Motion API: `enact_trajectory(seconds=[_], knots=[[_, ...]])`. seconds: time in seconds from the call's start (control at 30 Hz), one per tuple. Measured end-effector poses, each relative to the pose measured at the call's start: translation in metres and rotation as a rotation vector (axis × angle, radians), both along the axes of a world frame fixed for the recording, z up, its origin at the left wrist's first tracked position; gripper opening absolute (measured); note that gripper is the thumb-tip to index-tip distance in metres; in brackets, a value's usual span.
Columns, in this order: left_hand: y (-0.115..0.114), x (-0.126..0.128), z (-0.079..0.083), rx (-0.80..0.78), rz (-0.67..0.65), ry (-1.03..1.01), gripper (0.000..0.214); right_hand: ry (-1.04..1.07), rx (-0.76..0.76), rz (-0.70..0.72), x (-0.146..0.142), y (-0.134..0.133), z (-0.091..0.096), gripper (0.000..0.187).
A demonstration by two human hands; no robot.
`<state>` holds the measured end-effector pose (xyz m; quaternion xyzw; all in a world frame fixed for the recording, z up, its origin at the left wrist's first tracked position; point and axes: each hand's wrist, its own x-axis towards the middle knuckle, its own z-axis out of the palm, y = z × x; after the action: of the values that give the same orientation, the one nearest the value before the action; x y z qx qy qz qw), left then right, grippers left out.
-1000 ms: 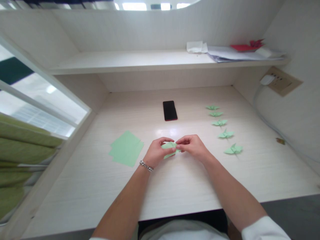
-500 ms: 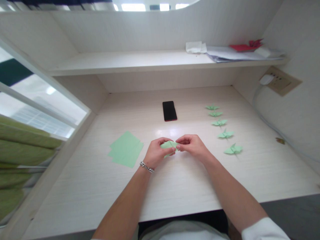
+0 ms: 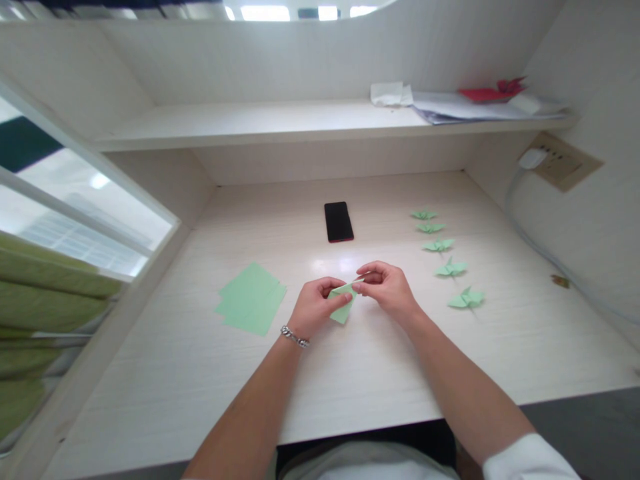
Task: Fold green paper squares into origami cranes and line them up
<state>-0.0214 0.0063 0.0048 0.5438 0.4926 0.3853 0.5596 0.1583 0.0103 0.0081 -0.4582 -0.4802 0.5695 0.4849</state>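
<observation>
A small folded piece of green paper [image 3: 342, 312] is between my two hands, over the middle of the desk. My left hand [image 3: 316, 307] pinches its left side, thumb on the near face and fingers behind. With thumb and fingertips, my right hand [image 3: 387, 285] grips the upper right corner, where a narrow flap stands out. Left of my hands lies a loose stack of flat green paper sheets [image 3: 254, 300]. To the right, several green paper cranes stand in a row, the nearest crane [image 3: 467, 299] beyond my right wrist.
A black phone [image 3: 339, 222] lies on the desk [image 3: 200, 387] beyond my hands. A shelf [image 3: 240, 123] above holds papers [image 3: 450, 110] and a red folded paper piece [image 3: 511, 85]. At right, a white charger [image 3: 533, 158] with its cable sits in a wall socket [image 3: 570, 162].
The folded paper has turned so that its point hangs downward and its top edge is lifted. My right hand has moved slightly up and right, with the corner still in its fingers.
</observation>
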Motion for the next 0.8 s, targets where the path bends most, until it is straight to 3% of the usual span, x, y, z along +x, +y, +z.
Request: enact_trajectory(seconds=[0.4,0.8], knots=[[-0.0006,0.0031,0.0044,-0.03,-0.013,-0.013,0.03,0.006,-0.03,-0.076,-0.003,-0.0009,0.0019,0.041],[-0.0014,0.0041,0.0062,-0.052,0.018,-0.029,0.029,0.064,-0.042,-0.035,-0.0006,-0.0015,0.0021,0.038]])
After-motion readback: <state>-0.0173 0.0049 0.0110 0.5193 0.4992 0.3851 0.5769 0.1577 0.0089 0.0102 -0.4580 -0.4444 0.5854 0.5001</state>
